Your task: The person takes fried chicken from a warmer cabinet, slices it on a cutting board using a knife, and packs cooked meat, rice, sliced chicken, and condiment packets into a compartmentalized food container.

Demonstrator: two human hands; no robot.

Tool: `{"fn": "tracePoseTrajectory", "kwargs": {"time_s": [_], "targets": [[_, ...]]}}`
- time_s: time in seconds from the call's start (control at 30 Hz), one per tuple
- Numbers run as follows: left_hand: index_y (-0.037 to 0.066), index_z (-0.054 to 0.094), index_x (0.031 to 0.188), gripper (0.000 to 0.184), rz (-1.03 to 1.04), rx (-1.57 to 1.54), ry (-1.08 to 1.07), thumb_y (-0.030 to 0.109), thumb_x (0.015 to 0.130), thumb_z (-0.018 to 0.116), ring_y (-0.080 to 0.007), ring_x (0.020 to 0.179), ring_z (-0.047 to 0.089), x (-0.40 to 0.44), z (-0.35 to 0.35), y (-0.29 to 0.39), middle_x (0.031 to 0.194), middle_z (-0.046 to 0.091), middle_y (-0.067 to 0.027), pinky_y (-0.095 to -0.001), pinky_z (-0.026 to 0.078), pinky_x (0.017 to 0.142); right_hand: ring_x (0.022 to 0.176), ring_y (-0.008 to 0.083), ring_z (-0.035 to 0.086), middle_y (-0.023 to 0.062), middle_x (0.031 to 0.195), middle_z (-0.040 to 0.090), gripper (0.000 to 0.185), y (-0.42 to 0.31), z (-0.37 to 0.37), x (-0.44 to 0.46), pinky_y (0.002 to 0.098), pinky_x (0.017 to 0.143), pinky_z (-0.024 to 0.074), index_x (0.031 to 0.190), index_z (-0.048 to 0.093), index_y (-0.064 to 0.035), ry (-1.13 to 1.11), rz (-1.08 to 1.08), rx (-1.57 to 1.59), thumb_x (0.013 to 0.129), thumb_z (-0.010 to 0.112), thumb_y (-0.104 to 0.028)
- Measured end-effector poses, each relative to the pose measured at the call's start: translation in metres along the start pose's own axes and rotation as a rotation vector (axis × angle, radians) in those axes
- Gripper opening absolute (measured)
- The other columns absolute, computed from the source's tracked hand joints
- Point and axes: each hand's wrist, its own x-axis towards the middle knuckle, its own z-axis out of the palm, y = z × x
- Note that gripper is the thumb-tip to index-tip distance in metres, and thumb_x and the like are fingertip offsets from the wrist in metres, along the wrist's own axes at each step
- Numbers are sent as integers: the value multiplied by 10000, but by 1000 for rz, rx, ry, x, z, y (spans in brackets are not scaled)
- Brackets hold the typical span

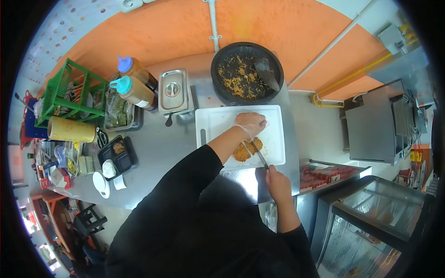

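Note:
My right hand [280, 185] grips the dark handle of a knife [261, 156], its long metal blade slanting up and left over a breaded fried cutlet [242, 153]. A second pale strip lies across the cutlet beside the blade; I cannot make out what it is. The cutlet rests on a white cutting board [211, 123] with a handle slot at its left. My left hand [250, 122], in a clear plastic glove, is above the far end of the cutlet with its fingers curled closed. Whatever it might hold is hidden.
Behind the board stands a black bowl [216, 76] with golden crumbs and a scoop [266, 74]. Leftward are a lidded steel pan [172, 95], sauce bottles [134, 92], a green rack [58, 95] and a black compartment tray [123, 162]. A glass case [371, 217] stands right.

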Motion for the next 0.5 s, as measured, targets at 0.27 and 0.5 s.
{"fn": "tracePoseTrajectory", "kwargs": {"time_s": [0.27,0.5], "targets": [[148,642,894,260,76,2,115,346,932,479,-312,828,637,0,11,-11,843,661,-85,-451,485,720,664,401,647,172,747,660,152,9,30,5,513,606,516,989,512,-80,-48,33,-32,938,478,-219],[116,642,854,263,133,-30,168,330,926,507,-326,821,638,0,-30,23,841,656,-107,-468,493,740,659,404,635,192,754,645,166,6,18,-9,512,595,508,947,520,-71,109,36,61,949,490,-235]]}}
